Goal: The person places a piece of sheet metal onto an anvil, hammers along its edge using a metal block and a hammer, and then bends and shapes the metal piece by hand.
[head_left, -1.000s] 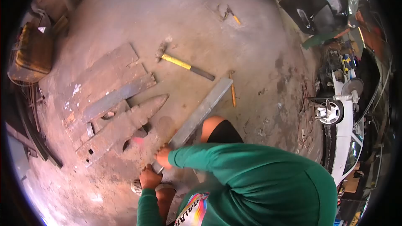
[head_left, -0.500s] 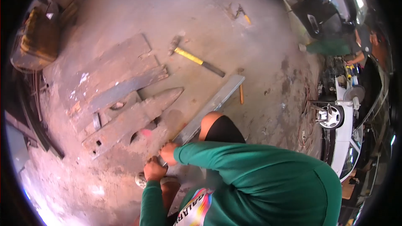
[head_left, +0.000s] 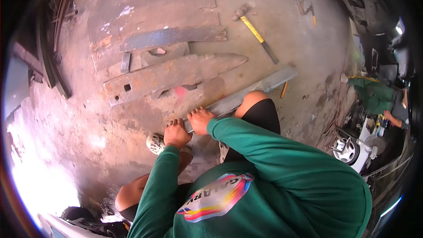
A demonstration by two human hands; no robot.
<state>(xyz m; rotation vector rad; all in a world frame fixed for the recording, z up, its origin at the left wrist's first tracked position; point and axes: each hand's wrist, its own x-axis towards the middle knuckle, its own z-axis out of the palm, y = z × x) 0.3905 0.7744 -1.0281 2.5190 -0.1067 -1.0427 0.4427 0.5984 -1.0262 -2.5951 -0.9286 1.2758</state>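
Note:
A long grey metal bar [head_left: 263,82] runs slantwise over the concrete floor, past my bent knee. My left hand [head_left: 177,134] is closed around its near end, close to my shoe. Just up the bar, my right hand [head_left: 201,120] also grips it, with the fingers curled over the far edge. Under the bar's far end a wooden handle [head_left: 284,89] sticks out; whatever it belongs to is covered there. A yellow-and-black-handled hammer [head_left: 256,32] lies on the floor beyond the bar.
A rusty pointed steel beam [head_left: 176,76], a worn plank [head_left: 174,36] and a flat sheet [head_left: 163,9] lie ahead on the left. Pliers [head_left: 312,14] rest further back. At the right are a car wheel hub [head_left: 345,150] and another person's arm [head_left: 394,119].
My view has turned and shifted, so the floor items appear further right and higher. Both hands keep their hold on the metal bar.

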